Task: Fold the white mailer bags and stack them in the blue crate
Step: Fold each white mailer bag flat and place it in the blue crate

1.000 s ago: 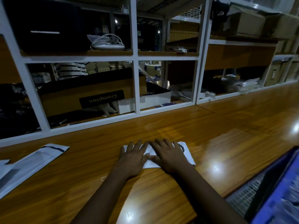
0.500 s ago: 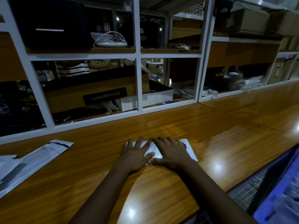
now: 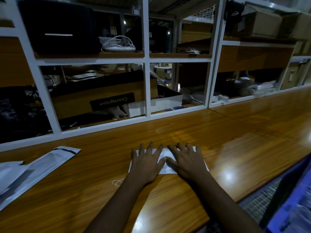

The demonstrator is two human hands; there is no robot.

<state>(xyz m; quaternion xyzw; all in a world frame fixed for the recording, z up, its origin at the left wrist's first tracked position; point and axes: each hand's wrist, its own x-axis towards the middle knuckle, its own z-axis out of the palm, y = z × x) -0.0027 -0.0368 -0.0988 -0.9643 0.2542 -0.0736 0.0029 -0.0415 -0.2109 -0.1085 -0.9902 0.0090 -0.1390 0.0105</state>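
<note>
A folded white mailer bag [image 3: 165,153] lies flat on the wooden table [image 3: 218,140] in front of me. My left hand [image 3: 146,163] presses on its left half with fingers spread and straight. My right hand [image 3: 186,161] presses on its right half, fingers also spread, thumbs nearly touching. Unfolded white mailer bags [image 3: 33,169] lie at the table's left edge. The blue crate [image 3: 292,212] shows at the lower right corner, below the table's edge, with pale bags blurred inside it.
A white-framed shelf unit [image 3: 146,61] stands along the table's far side, packed with cardboard boxes, cables and a dark case. A small loop of thread [image 3: 117,182] lies beside my left wrist. A wire-mesh surface [image 3: 259,200] sits between table and crate.
Both hands stay flat on the folded bag and have spread slightly apart along it. The camera has tilted a little; the bag has not moved on the table.
</note>
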